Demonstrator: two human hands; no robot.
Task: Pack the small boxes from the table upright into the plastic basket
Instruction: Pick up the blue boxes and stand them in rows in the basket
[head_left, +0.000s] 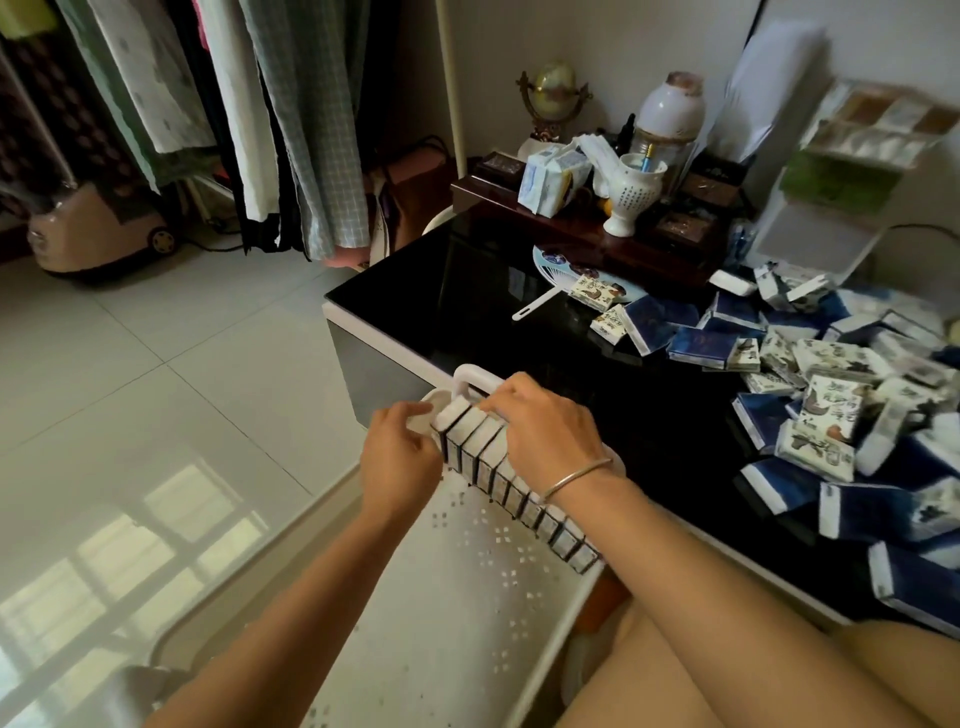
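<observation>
R hand (545, 431) grips box row (519, 499) in basket (467, 571) | L hand (400, 449) pinches end box (451, 411)

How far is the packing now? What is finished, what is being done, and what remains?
Done: one row of boxes stands upright along the basket's table-side wall. In hand: the left hand and right hand are both at that row's far end, apparently seating the last boxes. Left: most of the basket floor is bare, and a large pile of boxes lies on the table. Early stage.
</observation>
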